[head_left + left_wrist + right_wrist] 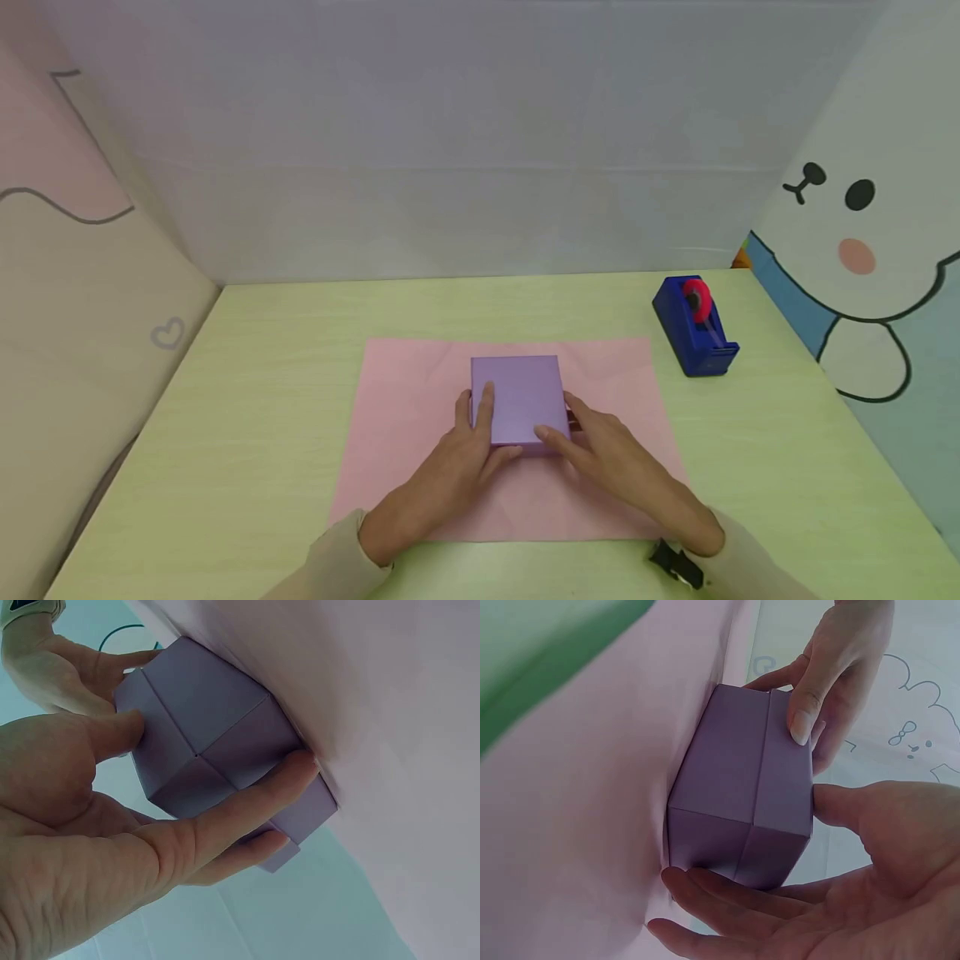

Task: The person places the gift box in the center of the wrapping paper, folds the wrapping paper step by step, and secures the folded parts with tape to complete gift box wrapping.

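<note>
A closed purple lidded box [519, 400] sits on a sheet of pink paper [405, 392], near its middle. My left hand [453, 467] grips the box by its left front corner, with one finger lying on the lid and the thumb at the front face. At the right side, my right hand [618, 458] holds the box with its thumb at the lid's front edge and its fingers along the side wall. The lid seam of the box [210, 727] shows in the left wrist view. In the right wrist view, fingertips touch the lower side of the box [720, 765], close to the paper.
A blue tape dispenser [693, 333] with a red-cored roll stands on the pale wooden table [255, 400], at the back right beyond the paper. A white sheet [465, 150] closes off the back, and printed cloth panels [862, 275] stand at the sides.
</note>
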Demonstrator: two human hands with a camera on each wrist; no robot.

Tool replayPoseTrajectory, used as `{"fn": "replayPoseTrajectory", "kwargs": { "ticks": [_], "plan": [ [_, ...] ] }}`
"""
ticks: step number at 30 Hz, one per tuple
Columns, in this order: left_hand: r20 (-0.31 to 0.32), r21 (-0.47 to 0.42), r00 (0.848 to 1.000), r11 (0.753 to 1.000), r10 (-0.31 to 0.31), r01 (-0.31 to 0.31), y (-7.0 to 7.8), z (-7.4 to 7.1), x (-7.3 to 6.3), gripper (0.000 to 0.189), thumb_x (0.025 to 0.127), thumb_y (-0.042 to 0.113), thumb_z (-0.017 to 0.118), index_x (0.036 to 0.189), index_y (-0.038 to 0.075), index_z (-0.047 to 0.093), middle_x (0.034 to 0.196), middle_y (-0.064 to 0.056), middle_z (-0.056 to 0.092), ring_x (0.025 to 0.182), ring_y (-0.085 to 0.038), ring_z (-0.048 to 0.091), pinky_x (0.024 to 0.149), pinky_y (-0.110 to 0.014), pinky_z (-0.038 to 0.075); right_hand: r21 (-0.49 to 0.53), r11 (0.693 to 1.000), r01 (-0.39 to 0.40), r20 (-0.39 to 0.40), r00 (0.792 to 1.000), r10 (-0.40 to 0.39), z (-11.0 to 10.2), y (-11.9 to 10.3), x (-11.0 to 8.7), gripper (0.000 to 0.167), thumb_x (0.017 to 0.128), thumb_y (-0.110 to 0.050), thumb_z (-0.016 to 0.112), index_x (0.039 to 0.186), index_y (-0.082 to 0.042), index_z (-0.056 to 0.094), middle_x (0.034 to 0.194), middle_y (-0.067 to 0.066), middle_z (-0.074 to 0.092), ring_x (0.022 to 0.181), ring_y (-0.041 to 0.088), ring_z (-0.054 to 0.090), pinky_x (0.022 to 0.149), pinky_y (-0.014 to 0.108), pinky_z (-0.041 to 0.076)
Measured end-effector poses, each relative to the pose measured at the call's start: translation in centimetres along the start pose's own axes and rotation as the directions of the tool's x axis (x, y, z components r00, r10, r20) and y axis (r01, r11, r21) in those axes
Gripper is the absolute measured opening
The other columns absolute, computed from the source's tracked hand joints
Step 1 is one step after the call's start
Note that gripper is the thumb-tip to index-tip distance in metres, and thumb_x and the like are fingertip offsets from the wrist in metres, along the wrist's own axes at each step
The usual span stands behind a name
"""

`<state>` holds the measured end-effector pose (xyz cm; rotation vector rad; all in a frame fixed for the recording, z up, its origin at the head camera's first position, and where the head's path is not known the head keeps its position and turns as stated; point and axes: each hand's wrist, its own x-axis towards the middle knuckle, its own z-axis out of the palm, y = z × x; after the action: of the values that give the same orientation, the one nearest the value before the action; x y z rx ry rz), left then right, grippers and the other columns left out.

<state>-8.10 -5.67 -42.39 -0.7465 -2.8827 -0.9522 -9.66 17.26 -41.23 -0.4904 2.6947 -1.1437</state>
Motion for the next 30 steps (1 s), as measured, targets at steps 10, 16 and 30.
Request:
{"fn": "replayPoseTrajectory", "kwargs": {
  "ticks": [10,16,30],
  "plan": [
    [-0.036,0.112,0.999,0.994,0.013,-0.009,-0.3,-0.2,-0.1,0.078,0.100,0.033,0.068,0.154,-0.010,0.034,0.149,-0.044,0.030,0.113,-0.051,0.061,0.077,-0.052,0.060,0.023,0.999,-0.026,0.010,1.000,0.026,0.0,0.0,-0.1,0.067,0.103,-0.041,0.062,0.150,0.003,0.044,0.135,0.023,0.063,0.109,0.029,0.070,0.095,0.048,0.055],
    [-0.084,0.222,0.991,0.971,0.109,-0.088,-0.5,-0.2,-0.3,0.062,0.097,0.033,0.072,0.146,-0.001,0.054,0.150,-0.034,0.041,0.129,-0.050,0.052,0.088,-0.055,0.057,0.016,0.999,-0.029,0.001,1.000,0.029,-0.1,0.1,-0.2,0.068,0.103,-0.041,0.062,0.150,0.004,0.043,0.135,0.023,0.063,0.111,0.030,0.070,0.096,0.049,0.054],
    [-0.110,0.196,0.983,0.973,0.149,-0.126,-0.8,0.1,-0.2,0.056,0.096,0.028,0.072,0.143,0.000,0.059,0.146,-0.035,0.046,0.126,-0.050,0.053,0.098,-0.051,0.053,0.018,0.998,-0.064,0.017,0.998,0.063,-1.0,1.1,-0.8,0.064,0.110,-0.049,0.040,0.151,-0.001,0.046,0.145,0.015,0.057,0.134,0.030,0.056,0.111,0.052,0.042]
  ]
}}
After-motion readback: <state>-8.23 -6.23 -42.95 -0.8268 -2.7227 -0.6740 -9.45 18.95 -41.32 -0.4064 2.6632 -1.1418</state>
